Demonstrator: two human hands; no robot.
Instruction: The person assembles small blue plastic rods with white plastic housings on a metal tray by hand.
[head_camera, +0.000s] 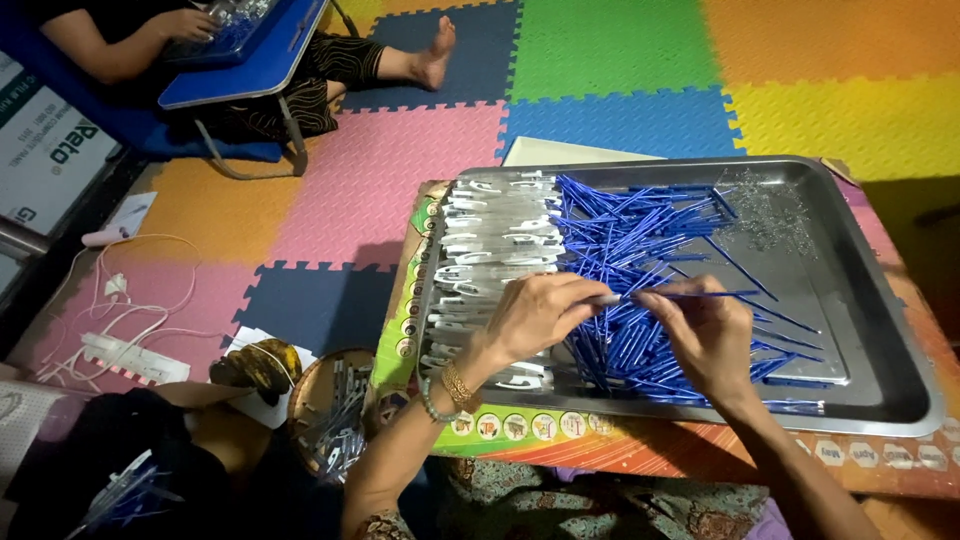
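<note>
A floor of coloured foam puzzle mats lay under everything. On it stood a low table with a printed cartoon border, and on that a wide steel tray. Inside the tray, a heap of thin blue pen refills filled the middle, a bank of clear plastic pen barrels lay along its left side, and a tangle of small metal springs sat at the far right corner.

At the top left another person sat on the mats behind a blue lap table, a bare foot stretched out. Lower left lay a white power strip with cords and a round basket of finished pieces.

Over the tray's near half, the left hand (beaded bracelets at the wrist) was pinched shut on a clear barrel. The right hand was closed at thumb and forefinger on one blue refill, which ran level between the hands, its left tip at the barrel's mouth.
</note>
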